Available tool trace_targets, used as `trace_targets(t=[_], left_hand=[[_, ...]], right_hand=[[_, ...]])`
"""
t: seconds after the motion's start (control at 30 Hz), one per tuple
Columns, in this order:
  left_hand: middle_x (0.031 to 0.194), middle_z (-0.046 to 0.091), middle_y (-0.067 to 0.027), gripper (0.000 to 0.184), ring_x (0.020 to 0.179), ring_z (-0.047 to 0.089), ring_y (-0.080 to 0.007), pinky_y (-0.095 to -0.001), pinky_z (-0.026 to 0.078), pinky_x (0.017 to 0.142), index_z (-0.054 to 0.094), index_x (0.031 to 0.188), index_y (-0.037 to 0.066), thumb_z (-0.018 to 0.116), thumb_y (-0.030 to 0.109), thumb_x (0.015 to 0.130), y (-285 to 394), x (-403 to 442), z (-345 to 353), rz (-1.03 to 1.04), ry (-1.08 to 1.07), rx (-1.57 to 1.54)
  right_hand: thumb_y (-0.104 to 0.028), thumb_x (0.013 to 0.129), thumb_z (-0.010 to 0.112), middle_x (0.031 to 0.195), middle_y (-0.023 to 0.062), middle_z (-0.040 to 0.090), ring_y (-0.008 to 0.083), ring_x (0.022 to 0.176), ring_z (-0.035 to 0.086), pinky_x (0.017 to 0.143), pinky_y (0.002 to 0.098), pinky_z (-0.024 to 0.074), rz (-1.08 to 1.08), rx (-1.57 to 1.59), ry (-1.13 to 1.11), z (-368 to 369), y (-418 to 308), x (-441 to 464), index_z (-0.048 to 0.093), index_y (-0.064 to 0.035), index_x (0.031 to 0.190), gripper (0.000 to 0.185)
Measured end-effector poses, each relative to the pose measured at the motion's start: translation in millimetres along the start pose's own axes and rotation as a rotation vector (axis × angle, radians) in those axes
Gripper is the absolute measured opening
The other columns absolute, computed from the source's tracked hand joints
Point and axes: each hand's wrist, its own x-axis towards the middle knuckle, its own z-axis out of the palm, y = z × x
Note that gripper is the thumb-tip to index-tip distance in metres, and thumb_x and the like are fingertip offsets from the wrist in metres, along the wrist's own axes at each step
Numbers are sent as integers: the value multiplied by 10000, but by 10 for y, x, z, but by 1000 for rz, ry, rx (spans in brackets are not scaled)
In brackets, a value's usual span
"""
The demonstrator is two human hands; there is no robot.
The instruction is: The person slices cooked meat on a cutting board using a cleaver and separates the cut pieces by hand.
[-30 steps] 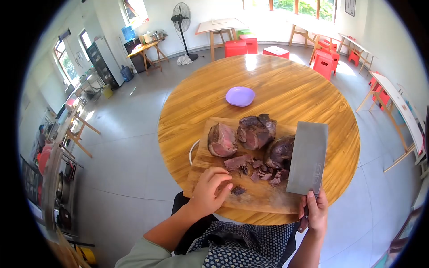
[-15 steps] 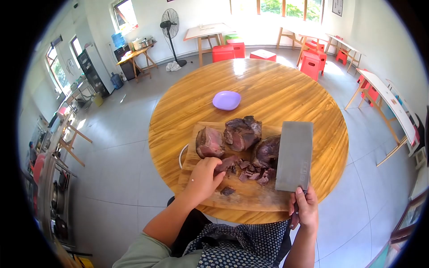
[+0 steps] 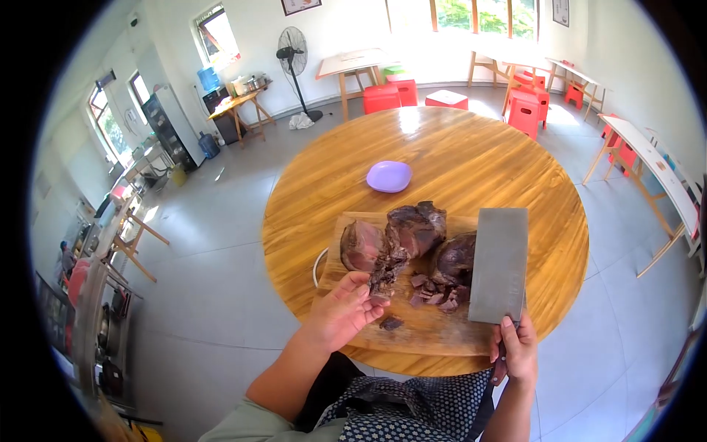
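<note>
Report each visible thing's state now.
Left hand: holding a meat piece
Right hand: gripping cleaver handle
Cleaver: held upright
Cutting board: flat on table
Large meat chunks: resting on board
Small meat pieces: cut up
Purple dish: face up
Fan: upright, spin unclear

Worn on the head; single view. Looks forward and down from above the apron (image 3: pixel 412 401), at the near edge of the round table (image 3: pixel 317 169). Takes in left hand (image 3: pixel 340 315), right hand (image 3: pixel 517 350) and cutting board (image 3: pixel 442 335) at close range. Reaches across to far windows (image 3: pixel 486 18). Curves wide, fisheye-fashion, dark at corners.
</note>
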Motion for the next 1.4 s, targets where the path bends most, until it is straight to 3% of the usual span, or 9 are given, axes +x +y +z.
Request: trace_targets(t=[0.47, 0.8, 0.9, 0.97, 1.2, 1.27, 1.3, 1.37, 1.4], left_hand=[[1326, 626, -160, 362, 1194, 609, -266, -406, 458, 1033, 524, 1392, 196, 592, 171, 1037, 37, -36, 204, 49, -216, -198], [1283, 640, -133, 332, 1178, 618, -261, -400, 459, 1026, 557, 1338, 198, 625, 159, 1016, 81, -23, 240, -4, -155, -249], [1218, 648, -100, 309, 1146, 630, -240, -365, 473, 1009, 567, 1306, 151, 635, 116, 1007, 23, -12, 171, 52, -84, -68], [1167, 644, -68, 302, 1134, 632, -215, -326, 483, 991, 566, 1285, 94, 653, 94, 996, 17, 64, 141, -11, 228, 271], [1331, 607, -101, 351, 1273, 561, -216, -346, 413, 1097, 553, 1344, 69, 641, 158, 1016, -156, 216, 24, 142, 297, 847], [1570, 416, -157, 499, 1464, 381, -286, -442, 297, 1203, 456, 1482, 54, 548, 161, 1003, 81, 88, 233, 215, 168, 201], [1570, 416, -157, 499, 1464, 381, -286, -442, 297, 1203, 456, 1482, 54, 548, 161, 1003, 188, 29, 211, 263, 212, 207], [1701, 166, -154, 632, 1572, 134, -295, -514, 128, 1251, 406, 1536, 64, 508, 142, 918, 391, -81, 163, 341, -213, -235], [1701, 166, -154, 632, 1572, 134, -295, -514, 128, 1251, 406, 1536, 64, 508, 142, 918, 474, -147, 162, 388, -187, -232]], right_hand=[[-166, 1061, 512, 705, 41, 528, 124, 469, 506, 419, 249, 437, -46, -10, -22, -3, 18, 0, 518, -24, 1204, 201], [-176, 1068, 503, 736, 36, 521, 114, 462, 494, 413, 239, 433, -34, -47, -19, 37, -56, -8, 533, -44, 1169, 168], [-169, 1070, 498, 743, 32, 530, 111, 465, 495, 417, 238, 437, -41, -65, -14, -10, 13, -12, 531, -45, 1169, 162], [-168, 1071, 495, 745, 31, 531, 111, 465, 495, 419, 239, 439, -33, -90, -10, -23, -18, -21, 529, -44, 1163, 158], [-169, 1073, 498, 740, 34, 528, 121, 457, 502, 402, 243, 431, -27, -77, -23, -1, -43, -54, 525, -45, 1182, 168], [-209, 1062, 535, 666, 26, 554, 123, 462, 528, 394, 250, 416, -36, -96, 17, -89, 85, -11, 522, -63, 1157, 174], [-250, 1063, 533, 650, 25, 548, 127, 452, 525, 396, 243, 413, -13, -104, 36, -53, 67, -6, 522, -73, 1123, 188], [-213, 1081, 501, 687, 17, 500, 106, 423, 478, 358, 233, 409, -50, -54, 7, -120, 169, 49, 510, -90, 1190, 165], [-233, 1092, 476, 680, 18, 494, 112, 411, 471, 355, 237, 409, -69, -76, -25, -199, 232, 104, 500, -95, 1198, 176]])
